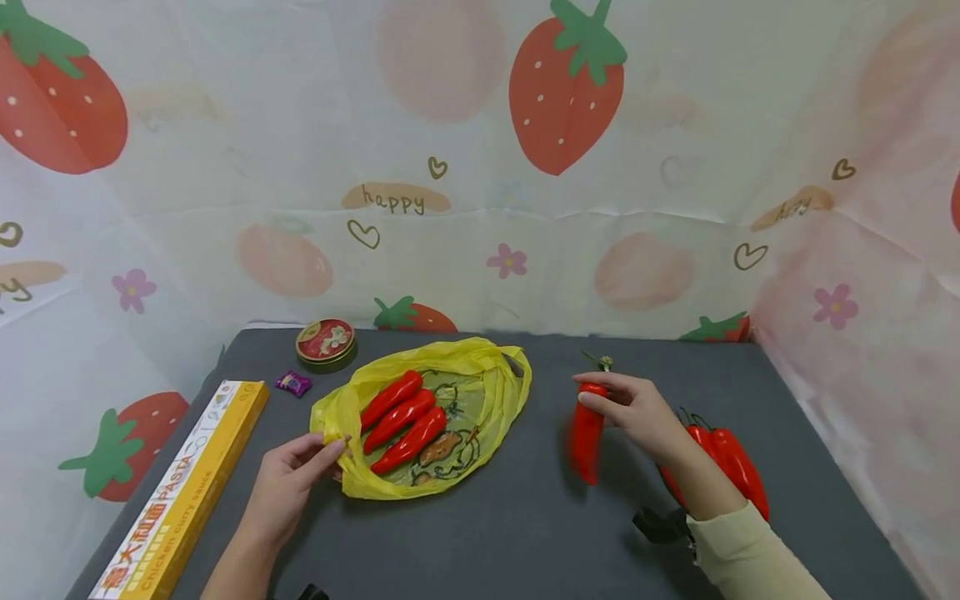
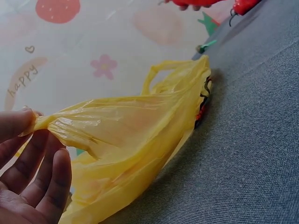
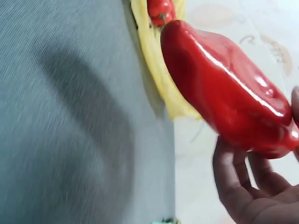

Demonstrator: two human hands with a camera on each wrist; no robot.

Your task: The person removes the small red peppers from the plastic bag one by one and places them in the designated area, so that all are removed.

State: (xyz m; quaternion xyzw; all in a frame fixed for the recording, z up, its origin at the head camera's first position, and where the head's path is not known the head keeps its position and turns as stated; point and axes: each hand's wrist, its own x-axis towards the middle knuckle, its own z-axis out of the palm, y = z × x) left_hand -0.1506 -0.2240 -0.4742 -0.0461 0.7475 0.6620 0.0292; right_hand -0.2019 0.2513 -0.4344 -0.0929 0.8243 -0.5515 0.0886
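The pepper (image 1: 587,433) is off the table (image 1: 517,542), right of the bag (image 1: 333,412), with the right hand (image 1: 630,408) gripping it near its stalk end. That hold looks like the first weak point: the skin is glossy, the lower end hangs free, and if the thumb or fingers ease, the pepper could slip and drop on the table short of the bag.

The left hand (image 1: 288,483) pinches the left near edge of the bag between thumb and fingers. The bag is thin and loose, so a hard tug could slide it, tip it or tear it — and shift the three peppers (image 1: 400,421) lying side by side in its left part. If the pinch fails, the wall may fold inward and narrow the mouth. The bag's loop on the far right could also snag a pepper's tip or stalk passing over it.

The right forearm passes above more peppers (image 1: 738,471) at the right; a low elbow or the black mount (image 1: 660,527) at the wrist might nudge them. Far left, the sweet (image 1: 293,383) and tin (image 1: 326,346) sit near the bag — a leftward drag could bump them.
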